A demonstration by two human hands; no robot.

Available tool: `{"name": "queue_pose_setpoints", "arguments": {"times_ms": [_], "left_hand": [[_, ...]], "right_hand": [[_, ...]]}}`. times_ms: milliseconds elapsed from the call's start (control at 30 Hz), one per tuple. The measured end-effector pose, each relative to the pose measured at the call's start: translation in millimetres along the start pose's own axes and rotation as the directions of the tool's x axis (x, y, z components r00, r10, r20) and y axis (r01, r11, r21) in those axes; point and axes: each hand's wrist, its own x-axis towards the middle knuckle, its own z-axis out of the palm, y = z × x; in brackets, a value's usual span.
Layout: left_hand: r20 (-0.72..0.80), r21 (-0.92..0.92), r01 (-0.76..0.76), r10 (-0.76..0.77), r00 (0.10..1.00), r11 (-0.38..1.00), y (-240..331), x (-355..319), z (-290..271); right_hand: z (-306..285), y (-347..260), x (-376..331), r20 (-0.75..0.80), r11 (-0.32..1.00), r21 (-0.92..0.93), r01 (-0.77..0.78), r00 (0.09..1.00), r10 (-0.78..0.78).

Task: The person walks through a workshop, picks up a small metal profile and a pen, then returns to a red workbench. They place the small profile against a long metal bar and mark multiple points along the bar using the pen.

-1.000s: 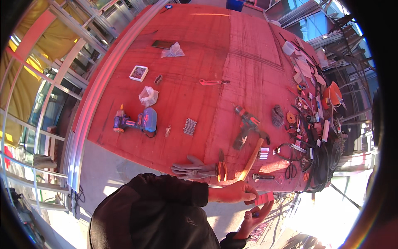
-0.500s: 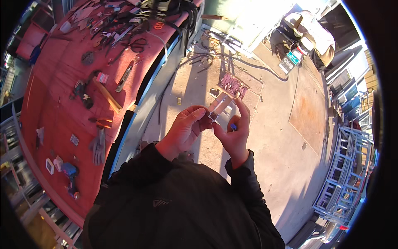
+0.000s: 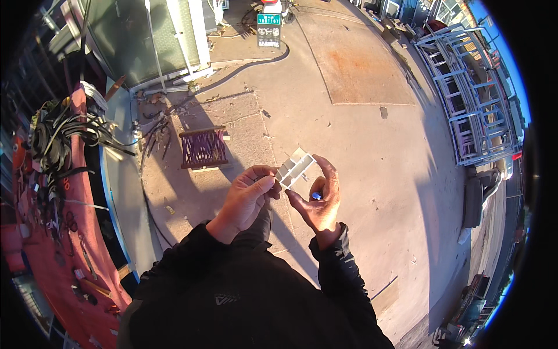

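Note:
In front of my chest, a short cut piece of pale metal profile (image 3: 297, 167) is held up between both hands, its hollow chambers showing at the cut end. My left hand (image 3: 244, 196) pinches its left corner between thumb and fingers. The thumb and forefinger of my right hand (image 3: 323, 205) span its right side, one at the top end and one at the bottom. A small blue-ended object (image 3: 316, 196) sits in the curled fingers of that hand; the rest of it is hidden.
A red-covered table (image 3: 55, 273) bearing tools runs along the left, with a heap of black strips (image 3: 61, 136) on it. A stool with purple webbing (image 3: 203, 148) stands on the concrete floor. Frames of metal bars (image 3: 465, 93) are stacked at the right, beyond a rust-stained sheet (image 3: 363, 70).
My view has swung to the right, so the red table has slid to the left edge. The profile piece is tilted differently and shows more of its hollow end. Both hands still hold it.

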Motion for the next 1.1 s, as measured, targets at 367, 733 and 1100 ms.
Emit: {"name": "queue_pose_setpoints", "arguments": {"times_ms": [367,733,1100], "left_hand": [[-0.051,0.345,0.21,-0.205,0.977,0.915,24.4,334.4,110.8],[-0.17,0.511,0.027,0.07,0.983,0.859,59.6,696.2,104.3],[-0.15,0.663,0.02,0.107,0.983,0.748,99.2,1055.9,110.2]], "right_hand": [[-162.4,94.9,290.0,-0.035,0.216,0.971,-0.102,0.833,0.552],[-203.5,275.7,645.7,0.294,-0.313,0.93,-0.191,0.898,0.327],[-251.8,412.1,997.7,0.368,-0.227,0.923,-0.31,0.883,0.293]]}}
